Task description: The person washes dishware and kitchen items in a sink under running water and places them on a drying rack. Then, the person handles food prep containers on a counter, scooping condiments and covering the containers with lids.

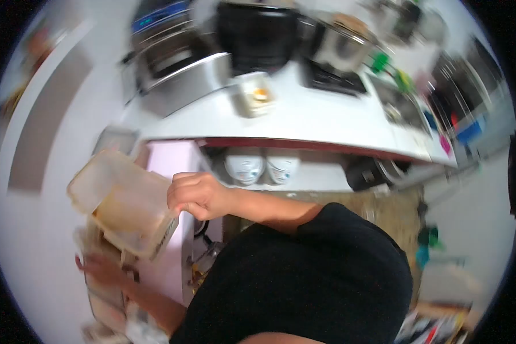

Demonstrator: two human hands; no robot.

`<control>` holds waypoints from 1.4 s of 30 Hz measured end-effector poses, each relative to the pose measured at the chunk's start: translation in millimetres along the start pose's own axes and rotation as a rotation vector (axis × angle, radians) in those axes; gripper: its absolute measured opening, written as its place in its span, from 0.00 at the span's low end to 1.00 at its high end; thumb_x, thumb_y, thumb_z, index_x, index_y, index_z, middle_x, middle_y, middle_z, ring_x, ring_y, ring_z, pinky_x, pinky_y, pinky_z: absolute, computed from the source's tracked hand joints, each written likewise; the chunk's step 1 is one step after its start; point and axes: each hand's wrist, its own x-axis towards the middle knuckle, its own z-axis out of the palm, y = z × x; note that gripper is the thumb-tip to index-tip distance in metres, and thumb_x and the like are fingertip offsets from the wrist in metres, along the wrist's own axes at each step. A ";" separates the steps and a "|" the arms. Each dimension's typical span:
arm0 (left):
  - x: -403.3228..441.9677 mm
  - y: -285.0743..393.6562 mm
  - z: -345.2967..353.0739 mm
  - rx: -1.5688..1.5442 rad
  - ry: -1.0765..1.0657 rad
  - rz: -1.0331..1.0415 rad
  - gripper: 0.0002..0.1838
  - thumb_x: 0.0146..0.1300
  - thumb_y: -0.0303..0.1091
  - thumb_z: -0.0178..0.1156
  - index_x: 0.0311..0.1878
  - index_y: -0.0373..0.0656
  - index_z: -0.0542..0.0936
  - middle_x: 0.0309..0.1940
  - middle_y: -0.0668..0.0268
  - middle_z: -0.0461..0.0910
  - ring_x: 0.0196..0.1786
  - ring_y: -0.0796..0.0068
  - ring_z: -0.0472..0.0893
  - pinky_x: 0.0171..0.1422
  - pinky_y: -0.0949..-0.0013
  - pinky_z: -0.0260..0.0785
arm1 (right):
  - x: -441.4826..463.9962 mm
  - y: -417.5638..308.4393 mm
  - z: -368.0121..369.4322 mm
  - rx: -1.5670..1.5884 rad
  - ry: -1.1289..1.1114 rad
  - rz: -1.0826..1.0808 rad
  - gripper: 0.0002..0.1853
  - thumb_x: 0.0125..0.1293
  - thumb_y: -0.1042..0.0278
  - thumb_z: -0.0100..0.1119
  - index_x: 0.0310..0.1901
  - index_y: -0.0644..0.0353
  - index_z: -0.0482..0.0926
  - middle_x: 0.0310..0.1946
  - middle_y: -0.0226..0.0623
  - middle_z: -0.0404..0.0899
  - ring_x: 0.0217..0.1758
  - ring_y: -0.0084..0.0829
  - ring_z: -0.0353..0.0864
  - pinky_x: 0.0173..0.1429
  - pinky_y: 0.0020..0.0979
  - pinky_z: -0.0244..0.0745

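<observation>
My right hand (199, 196) reaches across to the left, its fingers closed on the rim of a translucent plastic container (149, 189). The container is tilted, with its open mouth toward me, and dark lettering marks one side. Some yellowish-brown colour shows inside; I cannot tell what it is. Below it, my left hand (104, 272) is smeared by motion, with one finger standing apart from the rest. It is close to blurred pale items at the wall side, and I see nothing held in it.
A pink cabinet (169, 157) stands under the container. Along the white counter (315, 117) are a small white tray (254, 94) with something orange in it, a silver toaster oven (183, 80), a large pot (341, 46) and a sink (395, 103). White buckets (245, 165) sit on the shelf below.
</observation>
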 end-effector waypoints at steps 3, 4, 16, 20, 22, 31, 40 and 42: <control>-23.0 26.4 16.2 -0.019 -0.149 -0.020 0.18 0.64 0.39 0.43 0.56 0.51 0.60 0.47 0.65 0.74 0.34 0.61 0.78 0.30 0.60 0.71 | -21.9 -35.7 -91.8 -0.245 0.205 -0.026 0.02 0.45 0.79 0.56 0.22 0.62 0.75 0.23 0.35 0.76 0.28 0.33 0.74 0.35 0.31 0.71; -30.2 17.9 43.2 0.035 -0.120 0.151 0.18 0.63 0.40 0.43 0.57 0.52 0.61 0.47 0.64 0.74 0.35 0.60 0.78 0.31 0.60 0.71 | -38.1 -49.0 -126.7 -0.379 0.247 -0.010 0.03 0.45 0.80 0.55 0.23 0.62 0.75 0.23 0.35 0.76 0.27 0.32 0.75 0.36 0.32 0.71; -49.4 22.0 68.5 0.207 -0.402 0.459 0.24 0.61 0.37 0.44 0.61 0.45 0.59 0.52 0.51 0.69 0.51 0.48 0.70 0.51 0.56 0.65 | -254.6 -124.8 -569.8 -1.841 0.563 0.612 0.03 0.49 0.77 0.55 0.27 0.61 0.72 0.26 0.40 0.75 0.33 0.42 0.75 0.37 0.36 0.70; -45.5 10.2 71.9 0.113 -0.481 0.461 0.29 0.57 0.37 0.53 0.61 0.40 0.58 0.56 0.50 0.65 0.56 0.50 0.67 0.57 0.59 0.60 | -328.1 -79.0 -692.9 -1.889 0.499 0.767 0.03 0.51 0.74 0.53 0.26 0.62 0.70 0.26 0.40 0.75 0.35 0.43 0.74 0.37 0.40 0.68; -49.0 29.3 65.6 0.140 -0.445 0.527 0.30 0.57 0.37 0.53 0.61 0.39 0.58 0.57 0.50 0.63 0.58 0.51 0.64 0.61 0.60 0.56 | -364.0 -56.9 -739.9 -1.825 0.304 1.035 0.03 0.50 0.73 0.54 0.28 0.60 0.74 0.28 0.44 0.74 0.36 0.44 0.74 0.39 0.39 0.68; -108.1 47.8 -31.4 0.124 -0.381 0.228 0.21 0.54 0.28 0.50 0.54 0.41 0.68 0.53 0.54 0.69 0.55 0.53 0.69 0.58 0.61 0.61 | -465.2 1.7 -785.5 -0.850 0.898 1.218 0.19 0.57 0.56 0.51 0.26 0.69 0.77 0.17 0.32 0.72 0.19 0.25 0.65 0.23 0.34 0.63; -38.8 15.9 -29.3 0.064 -0.282 -0.009 0.14 0.55 0.27 0.48 0.46 0.40 0.74 0.40 0.53 0.76 0.45 0.55 0.75 0.49 0.61 0.66 | -203.8 -9.5 -562.4 -1.389 0.951 0.124 0.13 0.54 0.58 0.58 0.25 0.61 0.80 0.23 0.40 0.79 0.23 0.36 0.77 0.26 0.32 0.72; -10.4 13.8 -13.7 0.029 -0.296 0.025 0.16 0.55 0.31 0.50 0.48 0.41 0.73 0.40 0.51 0.76 0.44 0.55 0.75 0.49 0.60 0.66 | -156.6 19.0 -460.7 -0.847 0.745 0.220 0.09 0.52 0.83 0.45 0.33 0.69 0.76 0.34 0.45 0.77 0.37 0.36 0.76 0.44 0.31 0.72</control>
